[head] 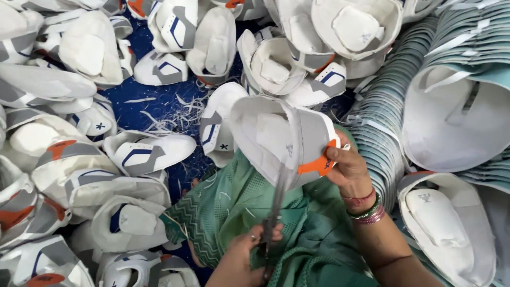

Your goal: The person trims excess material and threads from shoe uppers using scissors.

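Centrally, right hand [348, 169] fingers pinch white shoe upper [281, 141]; left hand [247, 260] fingers grip scissors [276, 204] cutting its edge.

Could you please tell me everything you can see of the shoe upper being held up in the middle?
The shoe upper is a white, soft-looking fabric or leather shell with grey panels and an orange heel tab, its pale lining facing the camera. It is unlasted, folded open like a cup, and held up over green cloth. The right hand pinches it at the orange tab. The scissors, in the left hand, meet its lower edge. Similar uppers lie all around.
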